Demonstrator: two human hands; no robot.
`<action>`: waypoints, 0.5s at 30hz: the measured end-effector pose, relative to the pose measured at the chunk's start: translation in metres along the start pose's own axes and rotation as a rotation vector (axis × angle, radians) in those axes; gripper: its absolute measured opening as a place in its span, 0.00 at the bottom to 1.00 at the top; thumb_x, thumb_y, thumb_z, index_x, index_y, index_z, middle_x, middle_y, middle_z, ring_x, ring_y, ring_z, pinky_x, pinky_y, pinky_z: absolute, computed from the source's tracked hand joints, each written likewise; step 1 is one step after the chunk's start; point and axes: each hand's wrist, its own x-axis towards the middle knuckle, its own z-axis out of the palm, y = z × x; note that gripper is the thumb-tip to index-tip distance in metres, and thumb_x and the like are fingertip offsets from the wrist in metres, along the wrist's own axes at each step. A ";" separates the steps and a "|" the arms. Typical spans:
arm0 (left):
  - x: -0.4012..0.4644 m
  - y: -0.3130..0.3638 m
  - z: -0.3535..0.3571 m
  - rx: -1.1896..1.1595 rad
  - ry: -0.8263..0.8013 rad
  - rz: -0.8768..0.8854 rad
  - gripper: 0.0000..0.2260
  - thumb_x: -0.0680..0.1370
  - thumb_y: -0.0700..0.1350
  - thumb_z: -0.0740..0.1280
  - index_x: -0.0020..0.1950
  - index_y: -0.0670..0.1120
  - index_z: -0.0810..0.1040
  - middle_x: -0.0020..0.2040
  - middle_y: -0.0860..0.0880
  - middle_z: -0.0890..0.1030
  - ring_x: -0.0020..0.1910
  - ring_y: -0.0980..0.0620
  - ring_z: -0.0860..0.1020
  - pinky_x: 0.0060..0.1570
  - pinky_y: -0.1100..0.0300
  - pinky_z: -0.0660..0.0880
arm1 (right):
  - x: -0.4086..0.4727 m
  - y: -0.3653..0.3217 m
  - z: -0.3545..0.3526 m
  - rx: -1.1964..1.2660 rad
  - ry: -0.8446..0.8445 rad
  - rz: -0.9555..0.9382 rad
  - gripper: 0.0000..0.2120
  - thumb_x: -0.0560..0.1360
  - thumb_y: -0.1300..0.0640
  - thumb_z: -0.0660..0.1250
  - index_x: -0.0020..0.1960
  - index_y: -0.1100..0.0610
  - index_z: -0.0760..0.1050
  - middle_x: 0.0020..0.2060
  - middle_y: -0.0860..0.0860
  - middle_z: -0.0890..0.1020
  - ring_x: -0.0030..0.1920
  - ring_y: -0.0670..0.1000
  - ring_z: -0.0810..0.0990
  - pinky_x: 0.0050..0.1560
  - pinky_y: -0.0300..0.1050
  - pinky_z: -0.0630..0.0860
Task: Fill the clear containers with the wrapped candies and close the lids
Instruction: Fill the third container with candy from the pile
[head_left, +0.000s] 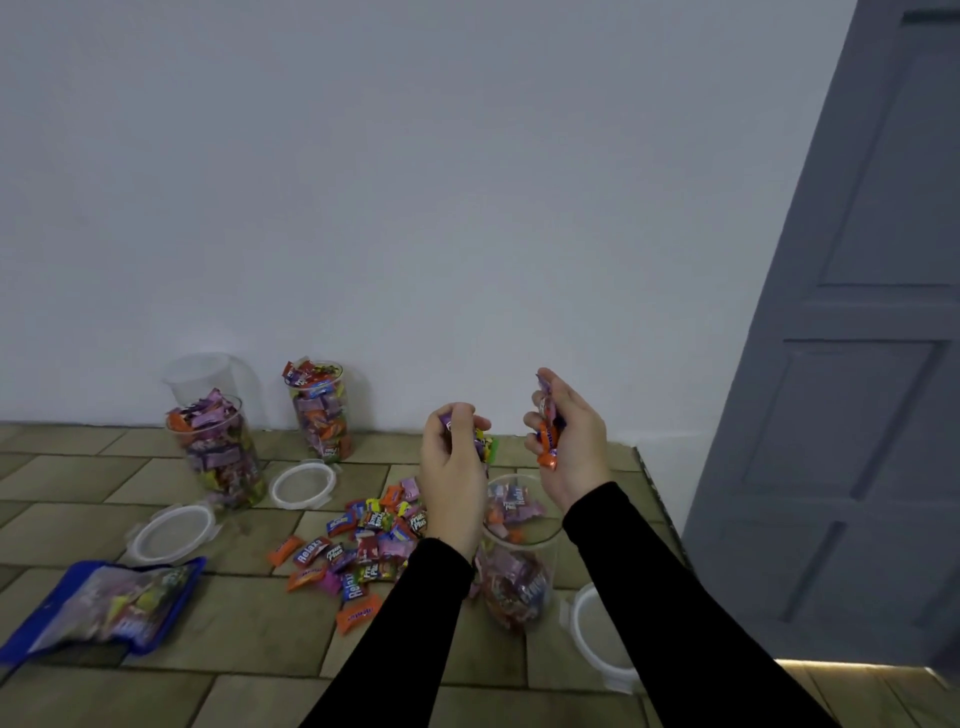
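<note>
My left hand (452, 467) grips a bunch of wrapped candies above the open clear container (519, 566), which is partly filled. My right hand (571, 441) holds several orange and purple candies, also above that container's mouth. A loose pile of wrapped candies (358, 540) lies on the table to the container's left. Two full clear containers (221, 452) (322, 410) stand open near the wall, with an empty one (200, 376) behind the left one. Three white lids lie flat: one (174, 532), another (302, 484), and a third (602, 634) beside the near container.
A blue candy bag (104, 603) lies at the table's left front. The brick-patterned table (234, 649) ends at its right edge near a grey door (857, 364). A white wall rises behind the containers.
</note>
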 end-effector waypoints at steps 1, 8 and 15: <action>-0.003 -0.002 0.001 0.020 0.002 0.018 0.11 0.82 0.48 0.59 0.50 0.41 0.74 0.40 0.53 0.78 0.35 0.60 0.73 0.36 0.71 0.69 | -0.003 0.003 -0.001 -0.003 0.012 -0.011 0.09 0.82 0.58 0.58 0.52 0.59 0.77 0.28 0.47 0.72 0.25 0.44 0.67 0.19 0.35 0.59; -0.008 -0.003 0.007 0.065 -0.035 0.056 0.10 0.81 0.48 0.60 0.49 0.42 0.74 0.37 0.55 0.76 0.36 0.56 0.72 0.37 0.67 0.69 | -0.007 0.011 -0.003 0.024 0.036 -0.051 0.10 0.82 0.58 0.58 0.55 0.59 0.76 0.27 0.47 0.71 0.24 0.44 0.65 0.21 0.36 0.58; -0.006 -0.009 0.008 0.101 -0.123 0.034 0.08 0.82 0.49 0.60 0.48 0.46 0.74 0.36 0.47 0.72 0.35 0.51 0.70 0.38 0.56 0.68 | 0.000 0.009 -0.006 0.175 0.119 -0.057 0.10 0.82 0.62 0.55 0.52 0.58 0.75 0.26 0.46 0.70 0.23 0.44 0.64 0.20 0.35 0.57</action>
